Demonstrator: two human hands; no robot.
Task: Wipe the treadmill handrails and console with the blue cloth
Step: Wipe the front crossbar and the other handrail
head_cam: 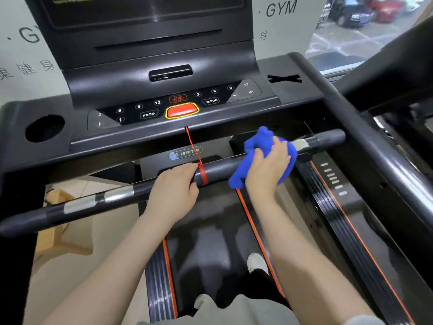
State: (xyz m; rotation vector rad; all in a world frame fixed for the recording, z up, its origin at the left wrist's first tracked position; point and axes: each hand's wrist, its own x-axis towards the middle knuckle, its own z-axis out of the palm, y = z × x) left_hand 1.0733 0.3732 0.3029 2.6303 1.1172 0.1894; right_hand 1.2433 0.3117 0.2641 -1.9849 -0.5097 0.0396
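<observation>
From your head camera, your right hand [267, 170] presses the crumpled blue cloth [260, 146] around the dark padded crossbar handrail [220, 171], whose long axis runs lower-left to upper-right. Your left hand [174, 191] clasps the bar just beside the red safety cord [201, 172], nearer the unwiped left stretch.

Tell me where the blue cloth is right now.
In the head view, the blue cloth is right of centre, pressed onto the front handrail under the right hand, just right of the red safety cord.
</observation>
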